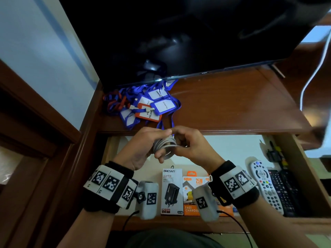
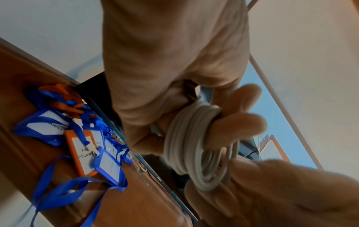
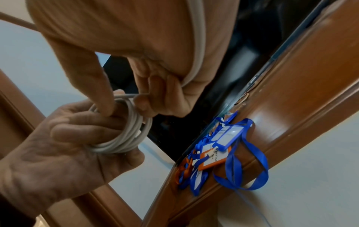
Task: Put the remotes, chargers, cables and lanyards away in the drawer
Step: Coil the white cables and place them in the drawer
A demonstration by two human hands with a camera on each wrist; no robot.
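A coiled white cable (image 1: 165,145) (image 2: 196,147) (image 3: 126,130) is held over the open drawer (image 1: 232,149). My left hand (image 1: 143,145) has its fingers through the coil and grips it. My right hand (image 1: 186,142) pinches the cable's loose end against the coil; a strand runs across its palm in the right wrist view. A heap of blue and orange lanyards (image 1: 143,104) (image 2: 83,145) (image 3: 217,153) with badge holders lies on the wooden shelf (image 1: 232,104), one strap hanging over the edge. In the drawer lie two charger boxes (image 1: 172,192) (image 1: 197,194), a white remote (image 1: 266,187) and a black remote (image 1: 284,192).
A dark TV screen (image 1: 179,36) stands on the shelf right behind the lanyards. A white cord (image 1: 311,77) hangs at the far right. A small black and yellow item (image 1: 275,154) lies in the drawer's back right corner. A wooden door frame (image 1: 35,122) is on the left.
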